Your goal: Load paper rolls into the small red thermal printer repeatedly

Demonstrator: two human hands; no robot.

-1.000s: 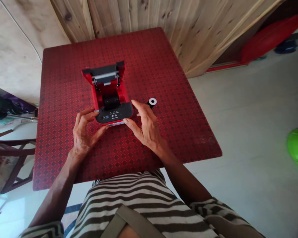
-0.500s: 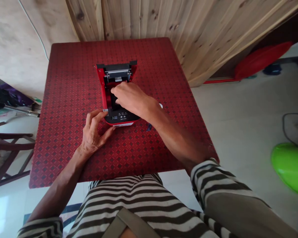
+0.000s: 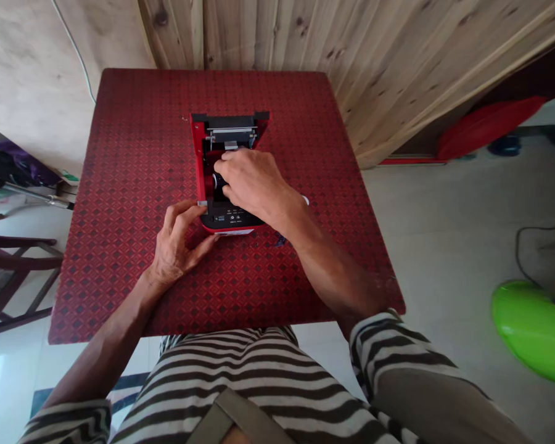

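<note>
A red and black label printer (image 3: 234, 217) stands on the table with its lid (image 3: 232, 122) raised at the back. My left hand (image 3: 178, 237) grips its front left corner, fingers on top and thumb low along the front edge. My right hand (image 3: 254, 182) reaches inside the body, fingers curled over a dark roll (image 3: 219, 182) with a white ring at its left end. Most of that roll is hidden under the hand. Buttons and small markings show on the black front panel.
The table (image 3: 134, 154) has a red patterned cloth. Right of the printer, a small white round thing (image 3: 306, 200) and a dark blue scrap (image 3: 280, 240) lie partly behind my right forearm. A wooden chair (image 3: 18, 265) is at left, a green stool (image 3: 534, 330) at right.
My right hand has shifted slightly within the printer, and the roll's white end now shows beside its fingers. My left hand keeps its hold on the corner. The view has moved a little.
</note>
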